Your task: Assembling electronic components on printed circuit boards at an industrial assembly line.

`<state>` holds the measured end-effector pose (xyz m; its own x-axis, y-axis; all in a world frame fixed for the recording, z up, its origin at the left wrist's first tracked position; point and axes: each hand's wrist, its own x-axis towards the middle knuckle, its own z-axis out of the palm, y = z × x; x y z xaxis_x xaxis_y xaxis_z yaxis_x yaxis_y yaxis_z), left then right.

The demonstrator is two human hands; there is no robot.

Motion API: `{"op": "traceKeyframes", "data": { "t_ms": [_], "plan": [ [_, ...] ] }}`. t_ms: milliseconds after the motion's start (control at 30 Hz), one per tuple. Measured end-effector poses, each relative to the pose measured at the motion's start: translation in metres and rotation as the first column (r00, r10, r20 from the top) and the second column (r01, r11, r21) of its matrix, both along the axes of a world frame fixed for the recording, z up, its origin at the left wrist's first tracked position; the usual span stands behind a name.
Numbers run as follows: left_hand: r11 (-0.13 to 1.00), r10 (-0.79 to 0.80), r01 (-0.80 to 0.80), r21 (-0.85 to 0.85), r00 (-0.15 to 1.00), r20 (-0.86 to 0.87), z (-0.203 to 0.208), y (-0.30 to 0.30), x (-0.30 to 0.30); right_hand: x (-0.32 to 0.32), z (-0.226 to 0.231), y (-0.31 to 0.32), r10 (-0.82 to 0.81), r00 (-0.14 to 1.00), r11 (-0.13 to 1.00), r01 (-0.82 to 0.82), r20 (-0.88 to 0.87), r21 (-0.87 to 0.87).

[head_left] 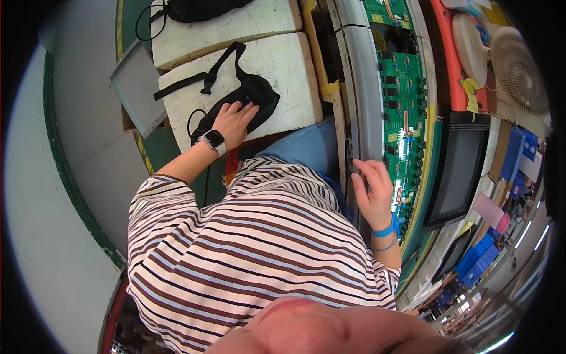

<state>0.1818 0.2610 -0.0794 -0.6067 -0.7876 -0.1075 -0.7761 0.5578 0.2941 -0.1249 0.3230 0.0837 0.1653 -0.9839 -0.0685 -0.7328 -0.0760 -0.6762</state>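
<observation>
My left hand [233,123], with a watch on its wrist, rests on a black fabric pouch [266,101]. Its fingers lie out over the cloth and do not wrap round it. A black strap with a buckle [207,81] runs from the pouch across a white foam block [295,71], which lies beneath both. Over on the right, my right hand [374,193] hovers at or just over the edge of a grey metal rail [364,100]. Its thumb and fingers are bent but apart, and nothing shows between them. A blue band [384,231] circles that wrist.
Green circuit boards [403,88] stand in a row along the rail. A second black bag [203,9] lies on another foam block [236,38] farther off. At the right are a white fan [519,71] and a black-framed panel [458,171]. A grey tray [137,88] leans at left.
</observation>
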Motion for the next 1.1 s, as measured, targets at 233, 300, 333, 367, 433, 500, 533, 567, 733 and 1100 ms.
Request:
{"op": "traceKeyframes", "data": {
  "t_ms": [233, 300, 333, 367, 433, 500, 533, 567, 733, 1100],
  "plan": [
    [1.0, 0.004, -0.004, -0.001, 0.999, 0.036, 0.0015, -0.0016, 0.0007, 0.0002, -0.0007, -0.0007, 0.007, 1.0, 1.0, -0.007, -0.028, 0.001],
    [1.0, 0.001, -0.002, 0.015, 0.999, 0.048, 0.003, -0.0023, -0.0005, 0.0008, 0.0002, -0.0014, 0.006, 1.0, 1.0, -0.006, -0.022, 0.001],
    [1.0, -0.001, 0.001, 0.015, 0.999, 0.047, 0.0039, -0.0022, -0.0007, 0.0011, 0.0004, -0.0018, 0.009, 1.0, 1.0, -0.009, -0.014, 0.0],
    [1.0, 0.0, -0.001, 0.023, 0.999, 0.048, 0.0051, -0.0023, -0.0003, 0.0009, 0.0001, -0.0019, 0.007, 1.0, 1.0, -0.007, -0.015, 0.0],
    [0.999, 0.0, -0.002, 0.032, 0.999, 0.05, 0.0059, -0.0017, 0.0, 0.0004, -0.0004, -0.0017, 0.011, 1.0, 1.0, -0.011, -0.008, -0.001],
    [0.999, -0.015, 0.014, 0.031, 0.999, 0.052, 0.0047, -0.002, 0.001, 0.0001, -0.0005, -0.0022, 0.013, 1.0, 1.0, -0.013, -0.015, -0.003],
    [0.999, -0.015, 0.013, 0.03, 0.999, 0.052, 0.0038, -0.002, 0.0013, 0.0, -0.0006, -0.0024, 0.016, 1.0, 1.0, -0.016, -0.023, -0.002],
    [0.999, -0.022, 0.021, 0.031, 0.998, 0.052, 0.0031, -0.0014, 0.0016, 0.0001, -0.0006, -0.0024, 0.017, 1.0, 1.0, -0.017, -0.022, -0.004],
    [0.998, -0.037, 0.035, 0.044, 0.998, 0.055, 0.0015, -0.0002, 0.0033, 0.0005, -0.0004, -0.0019, 0.031, 0.999, 0.999, -0.032, -0.038, -0.014],
    [0.998, 0.051, -0.049, 0.037, 0.996, -0.067, 0.0063, -0.0073, -0.0006, -0.0009, 0.0014, 0.0058, 0.027, 1.0, 1.0, -0.027, -0.007, -0.011]
  ]
}}
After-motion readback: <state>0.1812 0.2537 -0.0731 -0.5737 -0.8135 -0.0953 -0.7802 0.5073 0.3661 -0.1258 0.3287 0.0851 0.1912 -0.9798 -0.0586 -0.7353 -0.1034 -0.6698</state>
